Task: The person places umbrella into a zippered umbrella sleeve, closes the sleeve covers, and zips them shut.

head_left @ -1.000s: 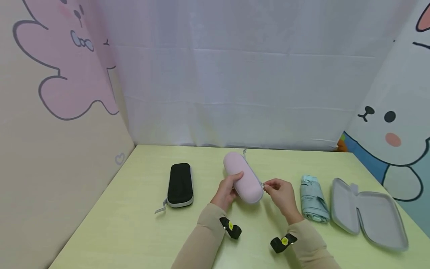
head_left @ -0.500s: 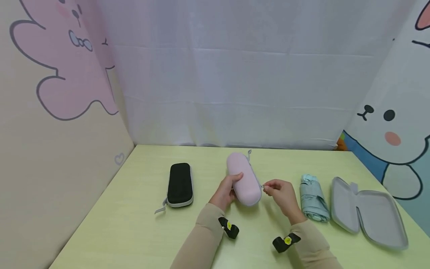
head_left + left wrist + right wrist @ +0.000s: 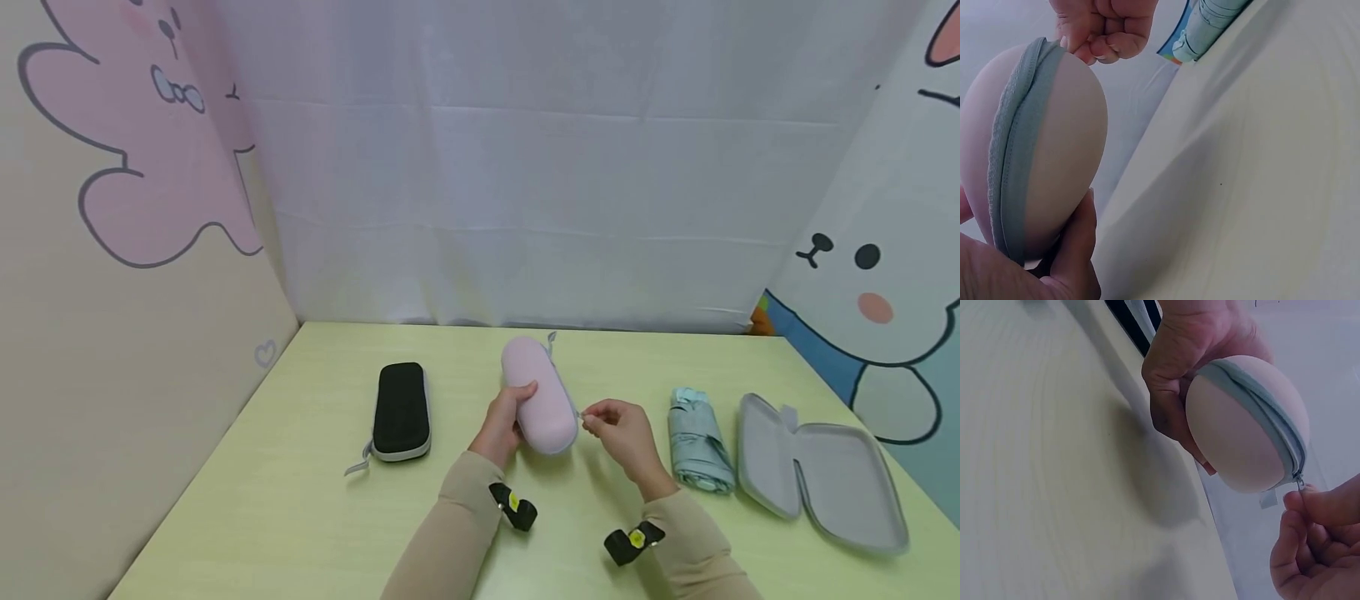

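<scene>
A pink hard-shell zip case (image 3: 543,408), long and rounded, is held over the table, its near end toward me. My left hand (image 3: 501,427) grips it from the left, thumb on top and fingers beneath. On its right side my right hand (image 3: 624,435) pinches the zipper pull (image 3: 1300,482) between thumb and forefinger. Around the end of the case runs a grey-green zipper band (image 3: 1021,134), its tape a little puckered. Another loop tab (image 3: 552,340) sticks out at the far end. What the case contains is hidden.
A black zip case (image 3: 402,408) with a grey strap lies on the pale yellow table (image 3: 300,525) at left. To the right are a rolled light-green folded umbrella or cloth bundle (image 3: 701,442) and an opened grey case (image 3: 851,483). A white curtain (image 3: 525,208) hangs behind.
The pink case shifted slightly right and then back left, turning a little more upright in view. My right hand stays on the zipper pull and has moved slightly left.
</scene>
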{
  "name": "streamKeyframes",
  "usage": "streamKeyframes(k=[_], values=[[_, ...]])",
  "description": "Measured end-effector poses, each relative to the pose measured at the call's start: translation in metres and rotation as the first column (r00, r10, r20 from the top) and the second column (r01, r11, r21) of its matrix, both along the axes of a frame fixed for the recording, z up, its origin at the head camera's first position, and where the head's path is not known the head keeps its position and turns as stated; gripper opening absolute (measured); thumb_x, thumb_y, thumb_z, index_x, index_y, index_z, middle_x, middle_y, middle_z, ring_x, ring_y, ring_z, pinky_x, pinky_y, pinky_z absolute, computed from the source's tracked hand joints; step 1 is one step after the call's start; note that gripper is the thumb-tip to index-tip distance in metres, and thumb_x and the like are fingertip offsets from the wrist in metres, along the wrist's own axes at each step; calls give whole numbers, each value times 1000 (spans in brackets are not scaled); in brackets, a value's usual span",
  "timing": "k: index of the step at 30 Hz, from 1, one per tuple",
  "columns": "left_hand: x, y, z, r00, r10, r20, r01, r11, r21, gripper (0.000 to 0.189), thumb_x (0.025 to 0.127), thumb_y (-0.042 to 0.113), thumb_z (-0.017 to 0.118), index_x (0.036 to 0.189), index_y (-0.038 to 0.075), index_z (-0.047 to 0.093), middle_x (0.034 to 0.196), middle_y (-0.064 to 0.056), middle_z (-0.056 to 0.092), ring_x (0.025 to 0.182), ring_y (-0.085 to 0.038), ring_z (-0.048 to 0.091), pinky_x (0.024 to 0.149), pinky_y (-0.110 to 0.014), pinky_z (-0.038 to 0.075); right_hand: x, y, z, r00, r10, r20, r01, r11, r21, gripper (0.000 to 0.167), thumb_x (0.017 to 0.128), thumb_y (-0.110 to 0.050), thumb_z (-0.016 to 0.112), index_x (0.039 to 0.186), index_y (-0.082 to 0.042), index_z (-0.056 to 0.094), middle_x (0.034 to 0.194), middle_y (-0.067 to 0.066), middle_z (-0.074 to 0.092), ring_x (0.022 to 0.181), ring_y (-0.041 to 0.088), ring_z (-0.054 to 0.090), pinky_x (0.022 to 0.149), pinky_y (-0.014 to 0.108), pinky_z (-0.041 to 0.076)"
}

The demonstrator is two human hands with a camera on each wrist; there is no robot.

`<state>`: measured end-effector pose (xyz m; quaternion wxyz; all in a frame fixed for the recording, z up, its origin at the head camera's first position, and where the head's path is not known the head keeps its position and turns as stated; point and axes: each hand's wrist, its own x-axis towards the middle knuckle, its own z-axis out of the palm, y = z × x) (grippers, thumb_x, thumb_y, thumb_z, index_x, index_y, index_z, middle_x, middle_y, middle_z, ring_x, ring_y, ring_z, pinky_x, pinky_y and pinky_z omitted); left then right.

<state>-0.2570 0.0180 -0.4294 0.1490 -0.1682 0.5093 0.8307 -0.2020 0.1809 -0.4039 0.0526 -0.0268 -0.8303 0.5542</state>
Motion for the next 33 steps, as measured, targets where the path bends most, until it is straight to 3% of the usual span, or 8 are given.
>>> streamKeyframes(k=[8, 14, 18, 26, 33], values=[[0, -1, -1, 999, -44, 4, 44, 999, -3, 74, 78, 29, 68, 136, -2, 35, 128, -21, 46, 112, -33, 47, 98, -47, 32, -1, 1, -2, 1000, 24, -19, -24, 1000, 15, 6, 85, 4, 61, 86, 7, 65, 73, 6, 64, 68, 13, 57, 63, 26, 49], [2, -2, -1, 996, -85, 12, 86, 992, -95, 80, 69, 42, 76, 128, -2, 45, 113, -16, 58, 98, -27, 57, 88, -42, 43, 0, 0, -1, 999, 25, -36, -23, 998, 54, 5, 85, 3, 61, 86, 6, 66, 73, 6, 63, 69, 14, 56, 60, 25, 45], [3, -1, -1, 994, -106, 7, 106, 986, -131, 77, 67, 41, 79, 122, -5, 50, 103, -14, 63, 90, -23, 61, 81, -37, 48, -1, 0, 0, 998, 19, -58, -14, 996, 92, 4, 84, 4, 62, 85, 5, 66, 73, 6, 63, 68, 14, 56, 59, 25, 44], [3, 0, -2, 997, -65, 33, 69, 991, -119, 79, 66, 37, 82, 125, -4, 47, 105, -15, 63, 91, -24, 61, 83, -38, 47, -2, 0, -3, 999, -6, -48, 12, 992, 125, 5, 84, 2, 62, 85, 4, 66, 73, 6, 63, 68, 15, 56, 59, 26, 44], [1, -2, 0, 999, 43, 24, -41, 996, -76, 80, 67, 35, 82, 126, -4, 44, 111, -18, 60, 97, -28, 59, 84, -40, 44, 0, -3, -3, 999, 10, -40, -5, 991, 131, 5, 85, 2, 62, 85, 3, 66, 73, 5, 63, 69, 16, 55, 58, 26, 44]])
